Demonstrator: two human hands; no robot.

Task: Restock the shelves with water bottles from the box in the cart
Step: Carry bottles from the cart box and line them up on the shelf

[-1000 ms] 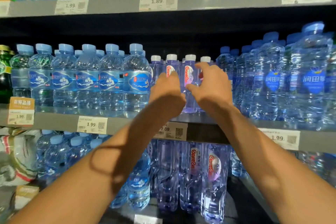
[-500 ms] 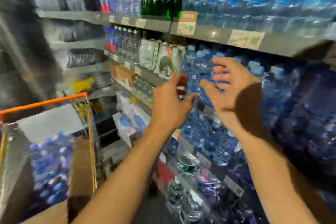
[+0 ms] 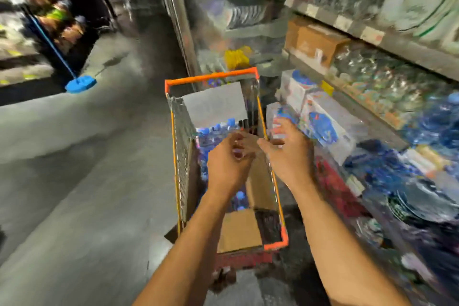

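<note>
Both hands [image 3: 258, 156] swung from shelf to cart [image 3: 211, 77], fingers [image 3: 279, 129] spread, empty.

You've got one head view only, looking forward and down over both outstretched hands, cart [image 3: 173, 146] close beneath them, shelves [image 3: 387, 40] off their right side.

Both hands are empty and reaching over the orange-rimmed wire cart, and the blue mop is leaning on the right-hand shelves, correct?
Not quite: the head view shows the blue mop across the aisle on the left, not on the right-hand shelves. The rest holds: the left hand and right hand are empty, over the orange-rimmed wire cart and its blue-capped water bottles.
</note>
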